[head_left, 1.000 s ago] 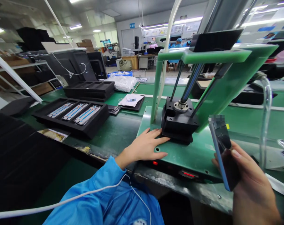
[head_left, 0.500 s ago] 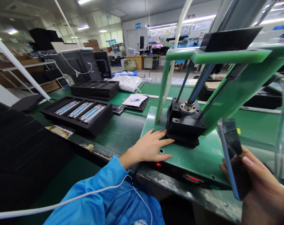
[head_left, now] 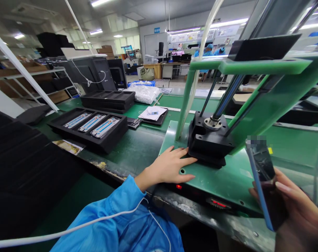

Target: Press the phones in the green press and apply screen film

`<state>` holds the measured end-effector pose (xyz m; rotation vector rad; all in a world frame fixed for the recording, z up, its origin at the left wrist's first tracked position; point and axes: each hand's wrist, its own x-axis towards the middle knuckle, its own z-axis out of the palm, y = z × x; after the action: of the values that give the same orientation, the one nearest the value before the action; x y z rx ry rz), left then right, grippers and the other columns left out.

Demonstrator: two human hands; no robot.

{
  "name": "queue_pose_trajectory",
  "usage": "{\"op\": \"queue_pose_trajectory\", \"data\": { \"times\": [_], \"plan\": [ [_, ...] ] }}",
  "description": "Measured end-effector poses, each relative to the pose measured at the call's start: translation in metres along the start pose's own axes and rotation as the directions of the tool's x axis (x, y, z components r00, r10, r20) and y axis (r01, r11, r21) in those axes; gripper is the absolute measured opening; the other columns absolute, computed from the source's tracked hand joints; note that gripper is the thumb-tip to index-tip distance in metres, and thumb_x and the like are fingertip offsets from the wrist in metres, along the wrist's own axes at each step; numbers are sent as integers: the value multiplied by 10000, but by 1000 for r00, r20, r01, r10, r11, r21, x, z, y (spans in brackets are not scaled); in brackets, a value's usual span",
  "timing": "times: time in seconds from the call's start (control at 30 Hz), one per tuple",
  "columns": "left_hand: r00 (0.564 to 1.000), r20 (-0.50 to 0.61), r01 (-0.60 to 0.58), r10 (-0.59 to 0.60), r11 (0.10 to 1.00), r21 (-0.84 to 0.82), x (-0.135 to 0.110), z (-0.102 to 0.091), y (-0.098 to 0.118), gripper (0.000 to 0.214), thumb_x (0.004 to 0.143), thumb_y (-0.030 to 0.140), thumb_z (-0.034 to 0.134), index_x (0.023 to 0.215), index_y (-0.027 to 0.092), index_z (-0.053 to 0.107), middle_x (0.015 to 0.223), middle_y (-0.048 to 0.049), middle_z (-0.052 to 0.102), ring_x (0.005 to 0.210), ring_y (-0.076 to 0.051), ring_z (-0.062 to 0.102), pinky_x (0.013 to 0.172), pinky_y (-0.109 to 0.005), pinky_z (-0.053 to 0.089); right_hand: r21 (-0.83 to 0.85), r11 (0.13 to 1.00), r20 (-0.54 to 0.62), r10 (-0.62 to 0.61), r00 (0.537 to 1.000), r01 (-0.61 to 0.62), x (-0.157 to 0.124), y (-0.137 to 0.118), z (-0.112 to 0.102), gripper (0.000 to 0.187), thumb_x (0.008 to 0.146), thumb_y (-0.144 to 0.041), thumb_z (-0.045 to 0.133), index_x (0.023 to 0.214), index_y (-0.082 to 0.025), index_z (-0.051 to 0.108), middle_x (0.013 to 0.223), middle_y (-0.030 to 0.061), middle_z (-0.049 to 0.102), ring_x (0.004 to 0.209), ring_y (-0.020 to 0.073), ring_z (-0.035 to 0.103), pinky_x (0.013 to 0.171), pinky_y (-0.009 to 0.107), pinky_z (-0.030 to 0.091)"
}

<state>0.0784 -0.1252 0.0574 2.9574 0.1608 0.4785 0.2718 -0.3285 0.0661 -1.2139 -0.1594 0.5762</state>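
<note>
My left hand (head_left: 171,167) lies flat and open on the green base plate (head_left: 222,178) of a press fixture, fingertips against its black block (head_left: 210,143). My right hand (head_left: 297,210) grips a phone part with a blue edge (head_left: 264,182), held upright at the lower right, in front of the plate. Steel rods run from the block up to a green top plate (head_left: 243,65).
A black foam tray (head_left: 88,129) with three phone frames lies at the left, empty black trays (head_left: 108,99) behind it. A paper sheet on a black pad (head_left: 152,114) and a white bag (head_left: 143,92) sit further back. Clear hoses (head_left: 201,59) hang by the fixture. Other workers sit in the distance.
The view has shifted slightly; both hands keep their pose. The phone part in my right hand sits a little lower and further right in the picture.
</note>
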Motion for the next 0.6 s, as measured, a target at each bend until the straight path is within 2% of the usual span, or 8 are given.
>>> {"op": "queue_pose_trajectory", "data": {
  "times": [0.2, 0.6],
  "plan": [
    [1000, -20, -10, 10, 1000, 11, 0, 0, 0, 528, 920, 544, 557, 1351, 240, 572, 1430, -106, 553, 1290, -277, 539, 1054, -441, 421, -5, 998, -84, 65, 994, -66, -4, -10, 13, 535, 270, -320, 822, 801, -267, 790, 934, 23, 753, 794, 210, 685, 485, 152, 563],
    [1000, -5, -2, 2, 999, 34, 0, -1, 1, 505, 939, 522, 539, 1357, 241, 567, 1436, -104, 548, 1296, -279, 533, 1056, -457, 424, -11, 998, -97, 63, 993, -65, -2, -7, 11, 506, 292, -320, 803, 796, -286, 791, 960, 22, 753, 783, 204, 685, 476, 148, 558]
  ]
}}
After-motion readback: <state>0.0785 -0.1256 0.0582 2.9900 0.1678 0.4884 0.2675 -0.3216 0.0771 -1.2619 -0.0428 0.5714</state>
